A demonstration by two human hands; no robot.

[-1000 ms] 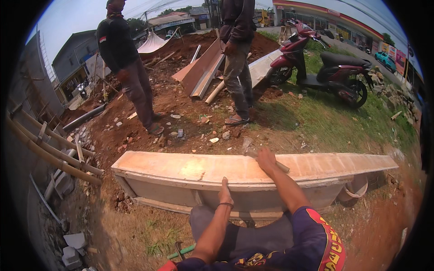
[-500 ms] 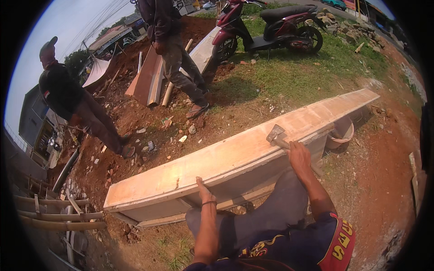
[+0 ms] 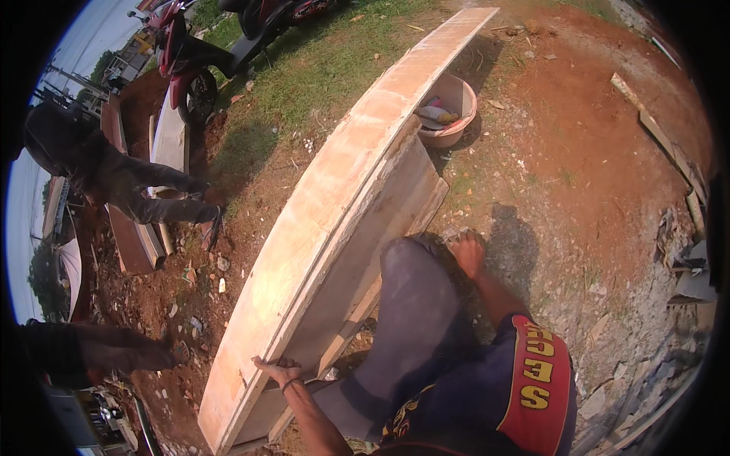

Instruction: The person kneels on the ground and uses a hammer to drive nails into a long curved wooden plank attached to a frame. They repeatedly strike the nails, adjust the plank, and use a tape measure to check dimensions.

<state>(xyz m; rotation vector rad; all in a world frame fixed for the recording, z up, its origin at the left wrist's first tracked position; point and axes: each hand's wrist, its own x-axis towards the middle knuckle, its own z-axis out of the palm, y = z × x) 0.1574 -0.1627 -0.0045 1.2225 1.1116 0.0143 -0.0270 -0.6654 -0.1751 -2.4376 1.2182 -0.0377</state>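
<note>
A long wooden formwork box with a pale plywood top [image 3: 334,201] runs diagonally from the lower left to the upper middle, beside my legs. Near its lower end, my left hand [image 3: 280,371] grips the edge of the plywood panel, fingertips resting on the top face. My right hand [image 3: 468,252] is low over the ground, just right of my knee, with its fingers apart. No hammer can be made out in it or on the panel. Something dark between that hand and my knee is too unclear to name.
A pinkish tub [image 3: 455,114] with things inside stands by the box's far end. A dark red motor scooter [image 3: 228,57] is parked on grass. Two people, one walking [image 3: 144,178], are on the left near leaning boards [image 3: 125,228]. Planks and rubble [image 3: 669,152] lie at right.
The view has swung to the right. My right hand has left the panel top, where it held a hammer, and dropped to the ground side. My left hand stays on the panel edge.
</note>
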